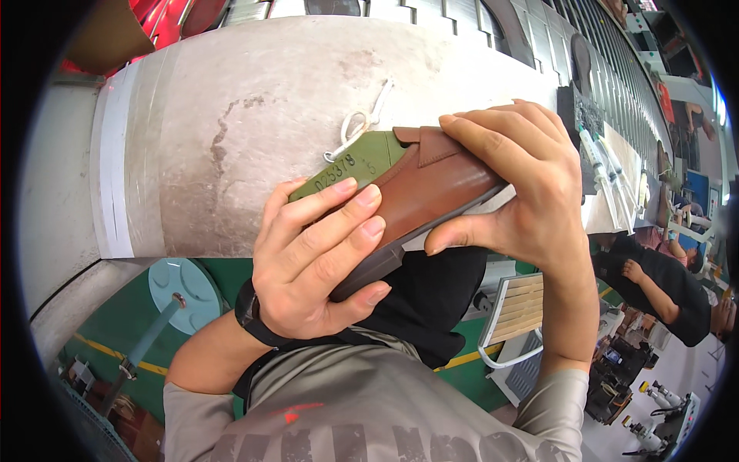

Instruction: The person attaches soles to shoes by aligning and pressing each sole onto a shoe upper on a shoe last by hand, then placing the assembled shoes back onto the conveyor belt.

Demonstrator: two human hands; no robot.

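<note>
A brown leather shoe (431, 183) with a dark sole is held on its side above the near edge of the worktable. A green shoe last (377, 154) fills its opening, and a white cord loop (356, 132) comes off the last onto the tabletop. My left hand (315, 258) is closed around the heel end, fingers over the last and the leather, thumb by the sole. Around the toe end wraps my right hand (519, 173), its fingers over the upper and its thumb along the sole side. The far tip of the toe is hidden by that hand.
The pale, stained worktable (192, 154) spans the middle. Syringes (604, 173) lie at its right end beside a dark block (581, 115). Beyond it runs a metal slatted conveyor (462, 31) carrying soles. A slatted chair (514, 308) and a blue round stool (181, 296) stand below; a co-worker (654, 285) is at right.
</note>
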